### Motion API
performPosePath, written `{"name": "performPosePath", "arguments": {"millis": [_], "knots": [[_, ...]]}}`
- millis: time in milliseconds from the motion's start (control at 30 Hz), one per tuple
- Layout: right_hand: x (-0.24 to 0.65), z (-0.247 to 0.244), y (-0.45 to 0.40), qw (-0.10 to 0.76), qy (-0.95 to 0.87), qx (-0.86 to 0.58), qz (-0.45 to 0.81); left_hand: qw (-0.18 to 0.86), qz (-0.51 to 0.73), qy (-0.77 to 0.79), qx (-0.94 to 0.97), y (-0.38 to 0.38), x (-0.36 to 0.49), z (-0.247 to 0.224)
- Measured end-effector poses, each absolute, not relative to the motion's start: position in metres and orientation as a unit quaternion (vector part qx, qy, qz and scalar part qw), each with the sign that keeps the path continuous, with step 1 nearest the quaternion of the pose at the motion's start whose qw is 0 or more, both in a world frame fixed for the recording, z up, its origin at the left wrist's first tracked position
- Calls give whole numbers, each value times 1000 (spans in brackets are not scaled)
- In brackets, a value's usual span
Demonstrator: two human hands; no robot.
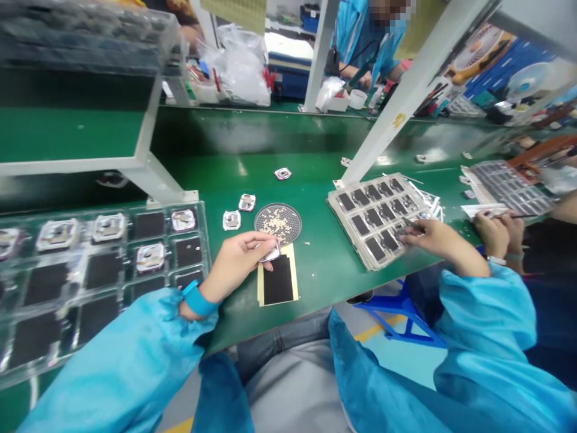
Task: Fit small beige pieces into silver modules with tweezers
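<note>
Small part point(272, 252) half hidden by left fingers point(256, 243); details too small to tell.

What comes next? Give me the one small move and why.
Probably lower the small square part in your left hand onto the black pad on the cream backing sheet: the part is held just above that pad, already over the sheet.

The person wears a loose turquoise smock point(484, 337) with full sleeves. A blue strap point(197, 299) circles the left wrist, and grey jeans point(282, 343) show below.
</note>
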State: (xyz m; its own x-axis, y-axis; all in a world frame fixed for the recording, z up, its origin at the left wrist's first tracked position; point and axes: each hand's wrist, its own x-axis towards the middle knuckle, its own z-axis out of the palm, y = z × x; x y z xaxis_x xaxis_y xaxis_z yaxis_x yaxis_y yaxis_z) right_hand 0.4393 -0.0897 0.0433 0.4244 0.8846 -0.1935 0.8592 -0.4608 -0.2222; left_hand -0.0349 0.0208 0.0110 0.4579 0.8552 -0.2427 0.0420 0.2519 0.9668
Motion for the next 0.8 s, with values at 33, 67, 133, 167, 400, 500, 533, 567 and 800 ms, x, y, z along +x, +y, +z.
{"name": "performPosePath", "arguments": {"millis": [33,67,133,167,400,500,533,567,800], "knots": [[444,45,-87,37,-517,-843,146,669,307,428,524,21,-35,12],[449,46,-85,30,-521,-840,152,670,309,433,518,21,-35,14],[457,50,-82,28,-544,-822,164,673,314,439,505,20,-35,16],[459,53,-80,36,-558,-815,153,677,318,440,498,20,-35,16],[356,100,-63,174,-645,-743,-33,710,349,417,448,22,-35,14],[271,99,-45,255,-703,-662,52,711,379,398,439,24,-35,13],[247,95,-38,299,-719,-618,104,705,390,394,442,24,-35,13],[226,90,-31,328,-728,-583,149,699,400,392,445,25,-35,13],[169,40,-8,372,-679,-521,360,669,431,382,470,24,-38,8]]}}
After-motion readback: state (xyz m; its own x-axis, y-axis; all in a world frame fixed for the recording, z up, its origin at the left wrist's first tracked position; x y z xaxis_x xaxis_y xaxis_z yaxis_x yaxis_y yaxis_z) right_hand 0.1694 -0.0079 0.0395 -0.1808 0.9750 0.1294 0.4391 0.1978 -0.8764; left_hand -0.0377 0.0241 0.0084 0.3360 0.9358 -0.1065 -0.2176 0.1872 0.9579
